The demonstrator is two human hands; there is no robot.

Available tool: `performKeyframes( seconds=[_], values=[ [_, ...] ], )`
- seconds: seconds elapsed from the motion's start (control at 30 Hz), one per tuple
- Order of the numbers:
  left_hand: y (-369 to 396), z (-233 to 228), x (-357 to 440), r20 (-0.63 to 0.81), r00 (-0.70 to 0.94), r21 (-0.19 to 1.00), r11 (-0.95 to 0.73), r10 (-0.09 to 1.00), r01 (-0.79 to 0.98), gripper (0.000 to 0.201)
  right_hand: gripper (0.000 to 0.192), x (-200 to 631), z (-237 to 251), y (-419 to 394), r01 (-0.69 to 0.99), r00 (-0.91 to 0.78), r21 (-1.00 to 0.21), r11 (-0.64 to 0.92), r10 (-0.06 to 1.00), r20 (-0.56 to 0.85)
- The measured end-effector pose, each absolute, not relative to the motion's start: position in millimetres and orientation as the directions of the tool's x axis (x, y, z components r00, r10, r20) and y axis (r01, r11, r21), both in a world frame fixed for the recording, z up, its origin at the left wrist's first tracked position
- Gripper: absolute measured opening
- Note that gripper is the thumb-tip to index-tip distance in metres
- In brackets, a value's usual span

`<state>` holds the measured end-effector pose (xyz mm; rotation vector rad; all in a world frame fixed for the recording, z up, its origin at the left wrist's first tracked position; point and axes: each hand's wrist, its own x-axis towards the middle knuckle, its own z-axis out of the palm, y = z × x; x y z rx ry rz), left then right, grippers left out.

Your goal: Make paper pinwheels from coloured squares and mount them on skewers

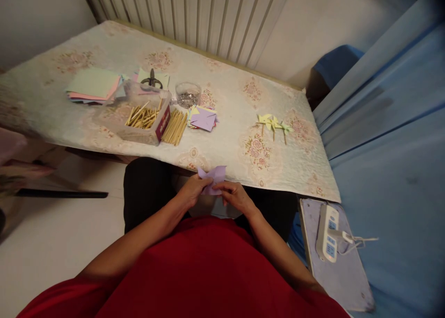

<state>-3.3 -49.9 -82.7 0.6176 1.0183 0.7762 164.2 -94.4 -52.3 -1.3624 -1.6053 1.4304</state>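
A small piece of light purple paper (218, 173) is held up over my lap, just off the table's front edge, with its corners partly bent up. My left hand (194, 189) is closed on its left side, thumb lying across the front. From the right, my right hand (238, 197) pinches at the lower right of the same sheet, its index finger pressed on the paper. Whether anything tiny sits between those fingertips is too small to tell. Beyond the paper, a stack of cut paper squares (205, 118) lies on the table, a purple one on top.
Thin sticks (174, 128) lie beside a plastic box (139, 135) holding more sticks. Behind are a clear bowl (188, 94) of small metal pieces, scissors (152, 80) and coloured sheets (93, 84). Several paper pinwheels (273, 122) lie right. A power strip (327, 233) rests on a stool.
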Motion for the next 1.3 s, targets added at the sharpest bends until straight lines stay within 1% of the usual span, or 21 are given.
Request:
performKeyframes(
  seconds=[0.1, 0.27, 0.43, 0.6, 0.77, 0.9, 1.03, 1.17, 1.3],
  values=[
    [-51, -83, -5, -0.514, 0.307, 0.778, 0.586, 0.801, -0.227, 0.016, 0.028, 164, -55, -94, 0.309, -0.343, -0.942, -0.131, 0.909, -0.238],
    [-53, -72, -5, -0.497, 0.317, 0.808, 0.564, 0.808, -0.172, 0.010, 0.027, 164, -55, -92, 0.338, -0.394, -0.932, -0.131, 0.880, -0.267],
    [-56, -67, -3, -0.477, 0.293, 0.832, 0.533, 0.829, -0.152, 0.013, 0.019, 159, -56, -92, 0.326, -0.370, -0.933, -0.151, 0.888, -0.273],
    [-58, -73, 0, -0.465, 0.238, 0.850, 0.505, 0.853, -0.150, 0.017, 0.015, 153, -62, -95, 0.275, -0.273, -0.941, -0.197, 0.923, -0.273],
    [-59, -73, 1, -0.452, 0.192, 0.865, 0.481, 0.871, -0.141, 0.017, 0.026, 145, -63, -97, 0.176, -0.216, -0.951, -0.255, 0.932, -0.290],
    [-60, -71, 2, -0.466, 0.192, 0.855, 0.495, 0.864, -0.152, 0.015, 0.024, 137, -64, -96, 0.109, -0.087, -0.937, -0.333, 0.936, -0.342],
    [-61, -72, 4, -0.468, 0.227, 0.837, 0.511, 0.854, -0.196, 0.018, 0.021, 130, -68, -95, 0.043, 0.046, -0.915, -0.402, 0.915, -0.400],
    [-61, -71, 7, -0.459, 0.222, 0.837, 0.502, 0.860, -0.216, 0.018, 0.020, 125, -71, -94, -0.010, 0.136, -0.919, -0.394, 0.910, -0.392],
    [-62, -74, 9, -0.468, 0.214, 0.829, 0.509, 0.858, -0.229, 0.020, 0.019, 122, -72, -93, 0.000, 0.213, -0.928, -0.372, 0.907, -0.363]
  ],
)
